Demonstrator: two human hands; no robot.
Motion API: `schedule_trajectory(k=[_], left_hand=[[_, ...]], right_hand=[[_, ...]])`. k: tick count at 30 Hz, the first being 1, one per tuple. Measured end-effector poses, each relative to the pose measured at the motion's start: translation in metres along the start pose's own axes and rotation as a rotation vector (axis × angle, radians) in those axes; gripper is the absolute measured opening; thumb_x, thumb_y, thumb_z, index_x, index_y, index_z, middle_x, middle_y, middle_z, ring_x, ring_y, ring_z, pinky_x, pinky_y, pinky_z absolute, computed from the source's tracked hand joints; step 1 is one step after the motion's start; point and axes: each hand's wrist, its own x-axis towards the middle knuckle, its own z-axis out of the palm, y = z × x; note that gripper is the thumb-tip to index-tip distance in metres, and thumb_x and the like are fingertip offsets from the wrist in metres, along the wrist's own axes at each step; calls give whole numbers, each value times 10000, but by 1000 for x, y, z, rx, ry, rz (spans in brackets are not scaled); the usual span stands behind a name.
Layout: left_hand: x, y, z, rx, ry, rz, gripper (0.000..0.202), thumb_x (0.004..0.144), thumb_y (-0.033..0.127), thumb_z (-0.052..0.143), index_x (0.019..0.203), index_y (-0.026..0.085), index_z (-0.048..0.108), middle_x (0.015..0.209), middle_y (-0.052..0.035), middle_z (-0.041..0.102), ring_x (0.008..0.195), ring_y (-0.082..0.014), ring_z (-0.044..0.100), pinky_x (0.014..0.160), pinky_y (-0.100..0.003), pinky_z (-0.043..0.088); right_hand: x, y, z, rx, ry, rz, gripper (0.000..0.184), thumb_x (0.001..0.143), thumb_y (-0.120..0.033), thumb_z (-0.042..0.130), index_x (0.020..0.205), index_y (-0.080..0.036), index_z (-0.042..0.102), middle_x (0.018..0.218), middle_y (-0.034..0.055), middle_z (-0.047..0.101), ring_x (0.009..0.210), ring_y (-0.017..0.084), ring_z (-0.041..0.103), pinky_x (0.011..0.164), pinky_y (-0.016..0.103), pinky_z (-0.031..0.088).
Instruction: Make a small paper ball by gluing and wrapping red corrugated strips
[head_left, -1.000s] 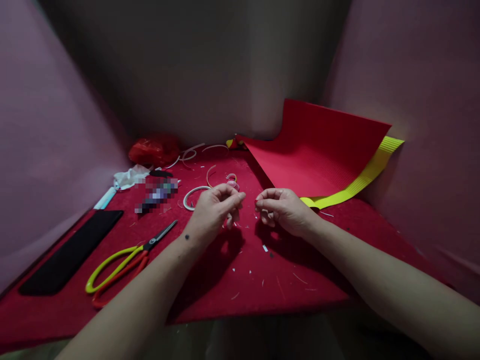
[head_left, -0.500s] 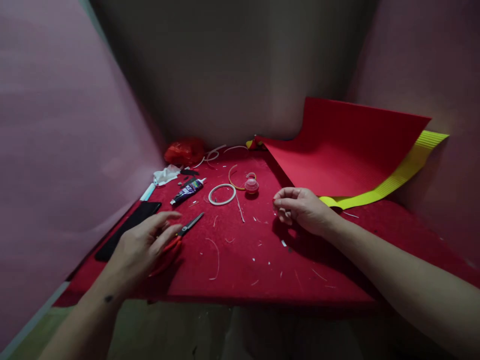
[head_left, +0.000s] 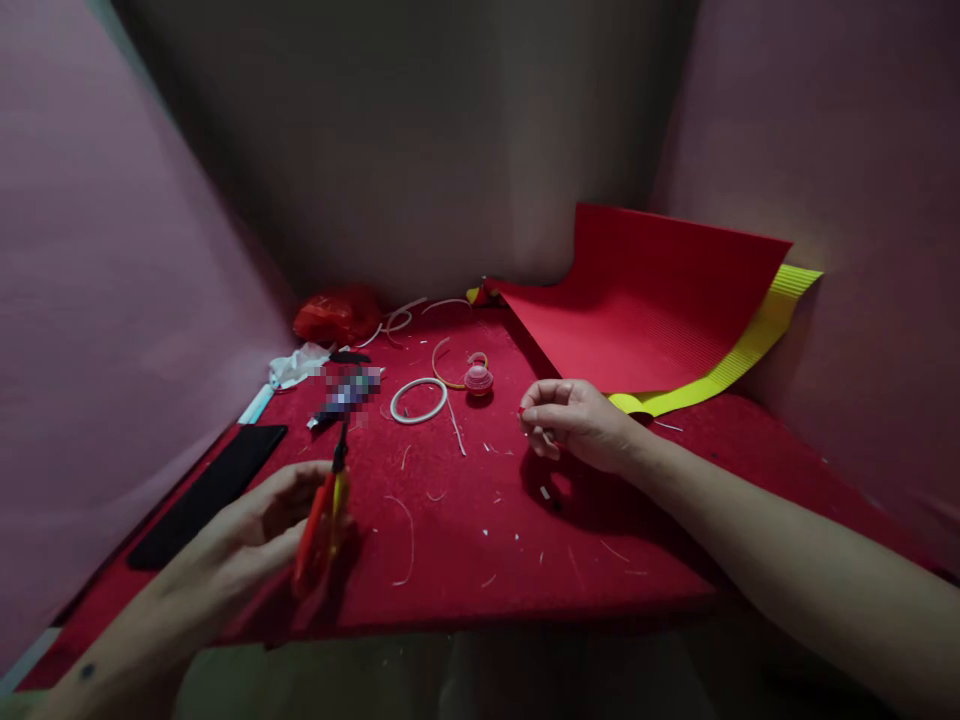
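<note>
My left hand (head_left: pixel 274 515) grips a pair of scissors (head_left: pixel 319 535) with red and yellow handles, raised off the cloth near the front left. Their dark blades point away from me. Over on the right, my right hand (head_left: pixel 574 420) is closed in a pinch. A tiny red bit (head_left: pixel 522 411) shows at its fingertips, too small to name. Left of that hand lies a small ribbed pink-and-red ball-like piece (head_left: pixel 478 379), beside an orange curved strip (head_left: pixel 437 368). A white ring (head_left: pixel 393 405) rests flat in the middle of the table.
Red cloth covers the table (head_left: pixel 450 590), strewn with thin scraps. A blurred tube (head_left: pixel 345 395), black pouch (head_left: pixel 206 495), white tissue (head_left: pixel 298 366) and red plastic bag (head_left: pixel 337 314) lie left. Red sheet (head_left: pixel 645 310) and yellow corrugated strip (head_left: pixel 720 382) stand at right.
My left hand has picked the scissors up from the cloth and turned them upright. My right hand keeps its pinch. The whole view has shifted, so things appear further left.
</note>
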Motion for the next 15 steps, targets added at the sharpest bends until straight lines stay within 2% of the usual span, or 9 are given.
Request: schedule_trajectory(k=[2, 4, 7, 9, 12, 13, 15], left_hand=[[1, 7, 11, -207, -45, -47, 429, 664, 375, 738, 1052, 293, 576, 907, -46, 670, 745, -219, 647, 650, -337, 547], [5, 12, 24, -266, -40, -33, 468, 602, 305, 795, 1028, 316, 601, 910, -18, 651, 691, -163, 614, 606, -266, 527], [11, 21, 41, -98, -101, 67, 455, 578, 235, 812, 989, 319, 635, 866, 6, 619, 666, -126, 559, 580, -210, 495], [12, 28, 49, 102, -147, 200, 337, 655, 261, 766, 971, 303, 658, 821, -7, 616, 682, -145, 560, 586, -217, 489], [11, 38, 56, 363, -199, 413, 272, 708, 270, 712, 979, 286, 697, 893, -44, 670, 767, -197, 608, 658, -255, 502], [11, 40, 57, 409, -216, 437, 286, 702, 263, 712, 988, 284, 706, 909, -50, 686, 770, -205, 620, 666, -261, 504], [11, 45, 61, 350, -190, 389, 328, 674, 249, 730, 1000, 272, 712, 861, -54, 704, 709, -201, 631, 619, -260, 507]], right_hand=[[-1, -2, 1, 4, -22, 2, 104, 686, -185, 668, 708, -182, 567, 502, -47, 539, 395, 74, 444, 406, 230, 315], [-2, -3, 1, 2, -59, 12, 90, 684, -170, 654, 705, -182, 567, 494, -47, 545, 384, 72, 445, 407, 227, 314], [-4, -5, 1, -8, -110, 32, 80, 670, -152, 636, 713, -179, 575, 487, -45, 558, 370, 70, 446, 394, 216, 302], [-4, -6, 0, -4, -150, 39, 77, 668, -148, 627, 721, -176, 578, 476, -45, 562, 361, 69, 451, 384, 207, 295], [-5, -6, -1, -3, -214, 57, 60, 672, -160, 620, 715, -171, 578, 454, -47, 562, 357, 68, 458, 381, 195, 306], [-5, -7, -1, -8, -227, 64, 56, 674, -169, 622, 706, -169, 577, 448, -47, 561, 359, 67, 459, 381, 192, 311], [-6, -8, 0, -22, -240, 75, 61, 677, -183, 634, 693, -165, 577, 444, -47, 558, 363, 64, 463, 378, 186, 315]])
